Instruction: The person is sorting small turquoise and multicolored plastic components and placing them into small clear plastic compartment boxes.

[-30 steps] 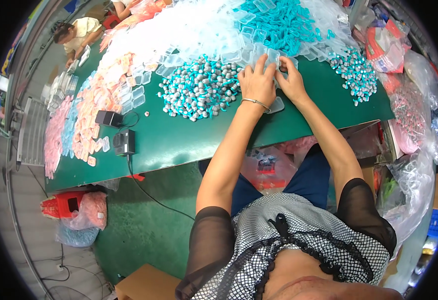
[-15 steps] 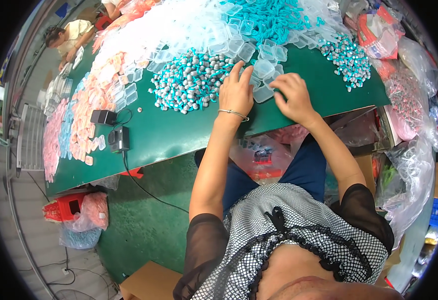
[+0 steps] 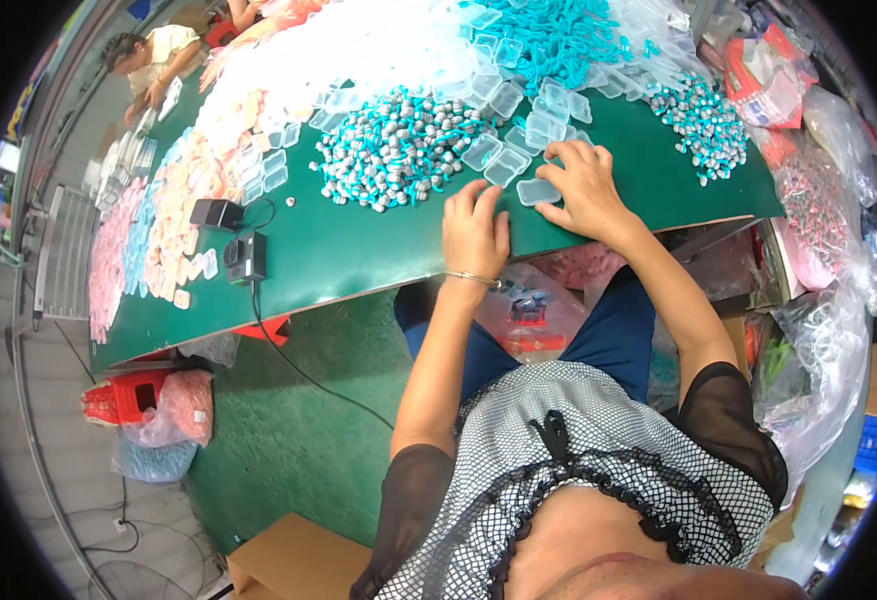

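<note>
A small clear plastic box [image 3: 538, 192] is at the near part of the green table, between the thumb and fingers of my right hand [image 3: 588, 190], which grips its side. My left hand [image 3: 474, 235] rests palm down near the table's edge, its fingers apart and nothing visible in it. Just beyond my left fingertips sits an opened clear plastic case [image 3: 505, 165]. Farther off, more clear boxes [image 3: 545, 128] overlap one another. Left of them spreads a pile of grey-and-white striped beads with teal cords [image 3: 393, 150].
Teal cords [image 3: 548, 45] and a bright heap of clear boxes [image 3: 358, 55] cover the far table. A smaller teal-and-white pile [image 3: 700, 125] lies right. Two black adapters [image 3: 246, 257] with cables sit left, beside peach pieces [image 3: 173, 240]. A co-worker [image 3: 153, 62] works at far left.
My left hand has drawn back toward me from the bead pile. My right hand has come slightly nearer and now has a clear box by its fingers.
</note>
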Available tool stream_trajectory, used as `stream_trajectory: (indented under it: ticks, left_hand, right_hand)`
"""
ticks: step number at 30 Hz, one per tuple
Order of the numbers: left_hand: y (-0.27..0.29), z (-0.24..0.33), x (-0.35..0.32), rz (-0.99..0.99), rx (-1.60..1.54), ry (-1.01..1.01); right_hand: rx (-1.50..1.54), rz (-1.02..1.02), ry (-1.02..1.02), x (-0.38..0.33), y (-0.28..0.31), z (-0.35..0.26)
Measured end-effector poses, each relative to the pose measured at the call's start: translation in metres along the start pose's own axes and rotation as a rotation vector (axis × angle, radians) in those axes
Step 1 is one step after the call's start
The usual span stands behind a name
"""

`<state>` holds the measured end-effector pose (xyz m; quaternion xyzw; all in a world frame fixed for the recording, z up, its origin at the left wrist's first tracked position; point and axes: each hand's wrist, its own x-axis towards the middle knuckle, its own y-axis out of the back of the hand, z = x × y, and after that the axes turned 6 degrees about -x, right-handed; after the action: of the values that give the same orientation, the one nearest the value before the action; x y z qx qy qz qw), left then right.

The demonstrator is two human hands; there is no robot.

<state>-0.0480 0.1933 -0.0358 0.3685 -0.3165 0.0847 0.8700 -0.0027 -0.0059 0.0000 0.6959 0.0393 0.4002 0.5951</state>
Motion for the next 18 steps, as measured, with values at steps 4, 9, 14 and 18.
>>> stream_trajectory:
  ticks: [4, 9, 14, 18]
  left_hand:
    - [-0.007, 0.013, -0.015, 0.061, -0.200, 0.071]
    - [-0.017, 0.007, -0.020, 0.005, -0.658, 0.388]
    - [-0.003, 0.003, -0.010, -0.038, -1.139, 0.681]
    - [-0.001, 0.015, -0.011, 0.021, -1.301, 0.855]
  right_hand:
    - [0.152, 0.028, 0.005, -0.013, 0.002, -0.010]
    - [0.303, 0.049, -0.005, -0.018, -0.001, -0.026]
    - [0.355, 0.140, -0.017, -0.015, -0.008, -0.037]
    - [0.396, 0.238, 0.030, -0.016, -0.007, -0.046]
